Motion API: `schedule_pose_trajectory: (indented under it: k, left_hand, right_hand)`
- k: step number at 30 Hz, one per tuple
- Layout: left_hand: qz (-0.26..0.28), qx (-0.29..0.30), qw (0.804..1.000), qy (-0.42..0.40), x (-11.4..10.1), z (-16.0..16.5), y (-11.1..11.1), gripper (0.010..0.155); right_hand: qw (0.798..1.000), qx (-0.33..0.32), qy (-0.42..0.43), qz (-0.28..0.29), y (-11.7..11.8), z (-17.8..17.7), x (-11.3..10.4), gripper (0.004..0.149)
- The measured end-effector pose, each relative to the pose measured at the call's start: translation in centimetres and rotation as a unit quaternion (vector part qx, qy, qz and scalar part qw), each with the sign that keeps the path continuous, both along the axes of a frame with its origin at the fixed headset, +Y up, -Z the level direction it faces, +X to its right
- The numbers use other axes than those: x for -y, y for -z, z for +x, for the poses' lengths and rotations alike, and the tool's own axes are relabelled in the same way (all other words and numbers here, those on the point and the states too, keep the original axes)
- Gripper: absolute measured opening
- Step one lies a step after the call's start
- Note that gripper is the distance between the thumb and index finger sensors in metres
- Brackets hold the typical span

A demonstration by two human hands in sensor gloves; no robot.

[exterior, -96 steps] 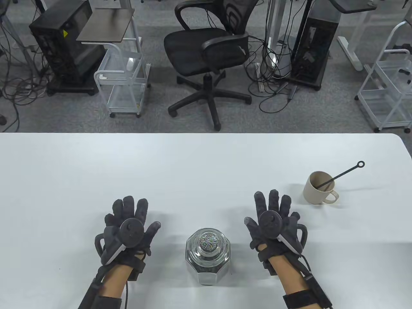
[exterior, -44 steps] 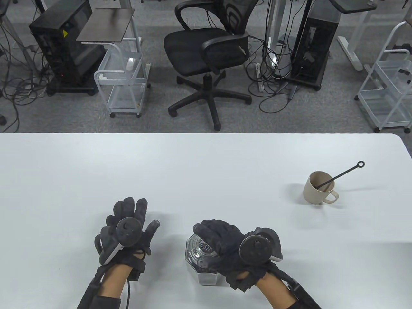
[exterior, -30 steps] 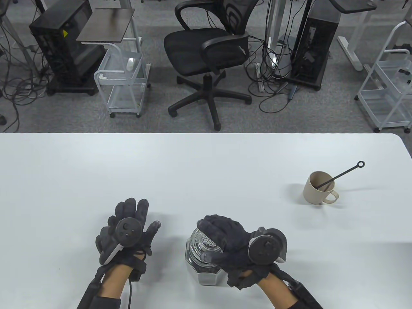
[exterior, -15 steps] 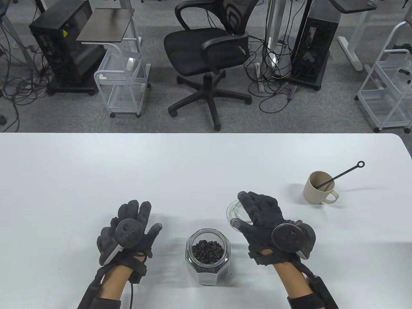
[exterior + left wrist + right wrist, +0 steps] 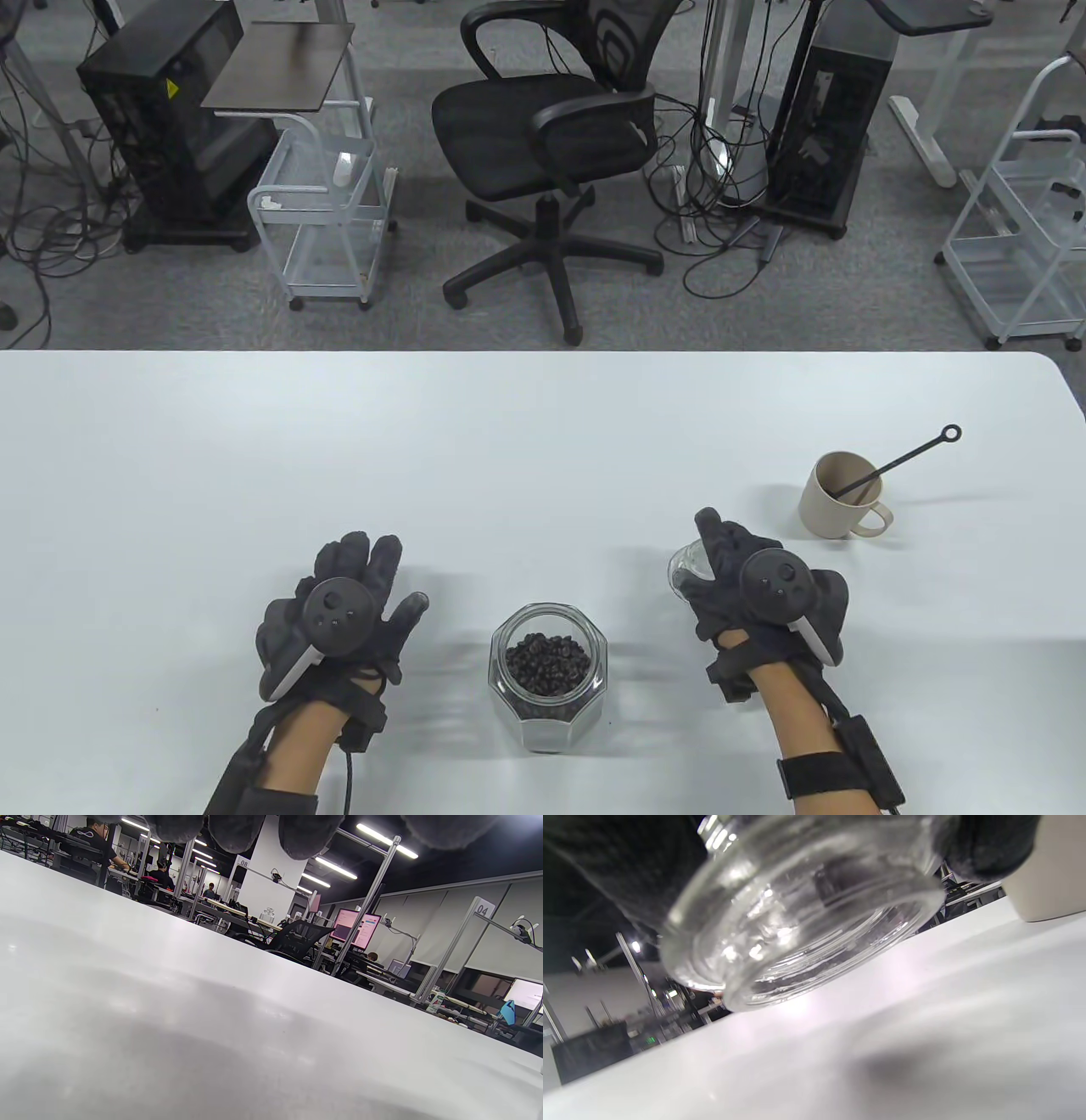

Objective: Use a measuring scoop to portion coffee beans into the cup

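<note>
An open glass jar (image 5: 547, 671) of dark coffee beans stands near the table's front edge, between my hands. My right hand (image 5: 719, 556) grips the jar's glass lid (image 5: 684, 567) to the right of the jar, low over the table. In the right wrist view the lid (image 5: 806, 912) is tilted, with its rim close to the tabletop. The beige cup (image 5: 840, 497) stands farther right, and the black scoop's handle (image 5: 912, 454) sticks out of it. My left hand (image 5: 382, 577) lies open on the table left of the jar, holding nothing.
The white table (image 5: 509, 441) ends in a rounded corner at the far right. Beyond its far edge stand an office chair (image 5: 551, 136), a white cart (image 5: 327, 229) and computer towers on the floor. The cup's side (image 5: 1052, 878) shows in the right wrist view.
My right hand went from flat on the table to the jar, lifted the glass lid off and carried it right, toward the cup. The beans are now uncovered. The left hand barely moved.
</note>
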State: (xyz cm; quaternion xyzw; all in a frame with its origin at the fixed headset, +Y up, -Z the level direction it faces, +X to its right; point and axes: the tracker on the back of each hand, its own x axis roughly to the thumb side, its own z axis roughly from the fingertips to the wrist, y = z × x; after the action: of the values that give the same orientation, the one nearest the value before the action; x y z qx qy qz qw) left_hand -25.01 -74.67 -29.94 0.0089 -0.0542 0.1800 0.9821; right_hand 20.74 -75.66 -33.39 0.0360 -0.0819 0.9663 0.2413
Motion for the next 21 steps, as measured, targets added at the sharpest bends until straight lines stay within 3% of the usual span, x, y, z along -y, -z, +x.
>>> schedule_pose_trajectory:
  k: [10, 21]
  left_hand:
    - [0.006, -0.001, 1.000, -0.011, -0.4, -0.3, -0.2, 0.082]
    - [0.005, -0.001, 1.000, -0.014, -0.5, -0.3, -0.2, 0.082]
  right_hand:
    - [0.998, -0.005, -0.012, -0.055, 0.4, 0.2, 1.8, 0.073]
    - [0.995, 0.010, -0.036, -0.091, 0.5, -0.6, 1.9, 0.074]
